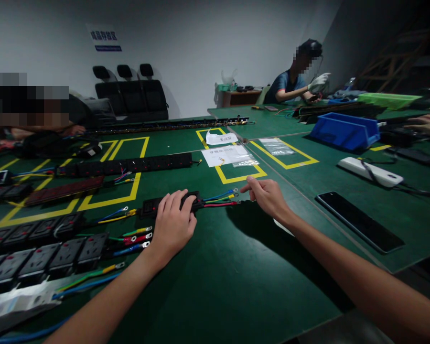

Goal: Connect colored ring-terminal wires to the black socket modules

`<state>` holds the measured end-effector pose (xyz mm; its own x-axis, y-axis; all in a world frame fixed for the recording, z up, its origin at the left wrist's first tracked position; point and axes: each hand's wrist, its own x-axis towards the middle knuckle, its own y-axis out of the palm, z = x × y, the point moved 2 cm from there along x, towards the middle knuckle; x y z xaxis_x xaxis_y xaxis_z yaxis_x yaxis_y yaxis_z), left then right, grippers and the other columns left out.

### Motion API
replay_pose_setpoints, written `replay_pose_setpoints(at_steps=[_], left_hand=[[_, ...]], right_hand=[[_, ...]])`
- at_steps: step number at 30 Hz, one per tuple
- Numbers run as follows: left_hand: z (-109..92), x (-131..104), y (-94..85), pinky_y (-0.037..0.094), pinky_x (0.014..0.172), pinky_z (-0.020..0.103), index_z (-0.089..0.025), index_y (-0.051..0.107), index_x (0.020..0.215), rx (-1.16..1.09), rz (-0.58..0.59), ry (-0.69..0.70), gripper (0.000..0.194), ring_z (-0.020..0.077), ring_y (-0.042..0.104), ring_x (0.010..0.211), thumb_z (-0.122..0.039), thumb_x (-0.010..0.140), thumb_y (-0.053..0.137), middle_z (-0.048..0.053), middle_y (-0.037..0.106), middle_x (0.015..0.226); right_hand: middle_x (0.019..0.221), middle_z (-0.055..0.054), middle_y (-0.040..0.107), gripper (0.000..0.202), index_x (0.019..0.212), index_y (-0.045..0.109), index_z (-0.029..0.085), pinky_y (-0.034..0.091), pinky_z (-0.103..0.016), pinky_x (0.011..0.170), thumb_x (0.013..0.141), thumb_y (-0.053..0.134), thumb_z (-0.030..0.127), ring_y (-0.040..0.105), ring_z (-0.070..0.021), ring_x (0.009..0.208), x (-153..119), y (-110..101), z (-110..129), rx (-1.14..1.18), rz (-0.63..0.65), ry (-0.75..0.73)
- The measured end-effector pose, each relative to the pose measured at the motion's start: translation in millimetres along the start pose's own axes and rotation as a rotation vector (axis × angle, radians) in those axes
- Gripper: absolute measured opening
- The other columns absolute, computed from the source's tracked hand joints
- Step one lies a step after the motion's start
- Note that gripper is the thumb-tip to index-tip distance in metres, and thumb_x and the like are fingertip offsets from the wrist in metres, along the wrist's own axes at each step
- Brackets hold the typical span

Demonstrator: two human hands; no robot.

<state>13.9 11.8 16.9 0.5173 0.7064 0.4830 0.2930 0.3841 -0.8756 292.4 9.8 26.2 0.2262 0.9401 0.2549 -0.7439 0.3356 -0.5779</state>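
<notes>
Left grip clasped black socket strip, probably to steady it. Coloured wires pointed toward right grip, half-curled beside lugs; whether holding, could not tell.

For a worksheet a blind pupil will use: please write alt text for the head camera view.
A person's left hand rests on a black socket block on a green table; the right hand is by the ends of its coloured wires. More socket strips lie at left, a dark phone at right.
</notes>
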Motion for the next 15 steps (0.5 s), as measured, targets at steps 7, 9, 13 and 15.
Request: replay_pose_setpoints(at_steps=[7,9,13,15], left_hand=[[-0.5,0.4,-1.1,0.039,0.115,0.061,-0.016,0.063,0.130,-0.037,0.005,-0.015,0.040,0.0353,0.054,0.132,-0.018,0.091,0.053,0.018,0.060,0.140],[-0.7,0.8,-1.6,0.039,0.115,0.061,-0.017,0.063,0.129,-0.040,0.005,-0.018,0.040,0.0353,0.054,0.132,-0.018,0.091,0.052,0.018,0.061,0.139],[-0.9,1.0,-1.7,0.039,0.115,0.060,-0.015,0.063,0.129,-0.026,0.011,-0.017,0.039,0.0352,0.054,0.132,-0.018,0.091,0.054,0.018,0.060,0.140],[-0.7,0.8,-1.2,0.038,0.115,0.059,-0.015,0.063,0.129,-0.021,0.012,-0.014,0.039,0.0351,0.053,0.132,-0.018,0.091,0.053,0.018,0.060,0.140]], right_hand=[[0.041,-0.002,0.049,0.072,0.061,0.077,0.015,0.034,-0.028,0.049,0.096,0.040,0.065,0.045,-0.0132,0.041,-1.7,8.0,-1.8,0.075,0.198,0.031],[0.042,-0.003,0.050,0.072,0.062,0.078,0.014,0.034,-0.028,0.049,0.095,0.040,0.066,0.045,-0.0133,0.042,-1.3,6.9,-2.0,0.085,0.169,0.042],[0.045,-0.003,0.052,0.074,0.061,0.077,0.014,0.034,-0.028,0.050,0.093,0.041,0.070,0.047,-0.0141,0.044,0.7,2.9,-1.8,0.075,0.116,0.060],[0.046,-0.003,0.053,0.074,0.063,0.077,0.014,0.034,-0.029,0.051,0.093,0.040,0.071,0.047,-0.0141,0.045,1.3,2.0,-2.0,0.065,0.087,0.062]])
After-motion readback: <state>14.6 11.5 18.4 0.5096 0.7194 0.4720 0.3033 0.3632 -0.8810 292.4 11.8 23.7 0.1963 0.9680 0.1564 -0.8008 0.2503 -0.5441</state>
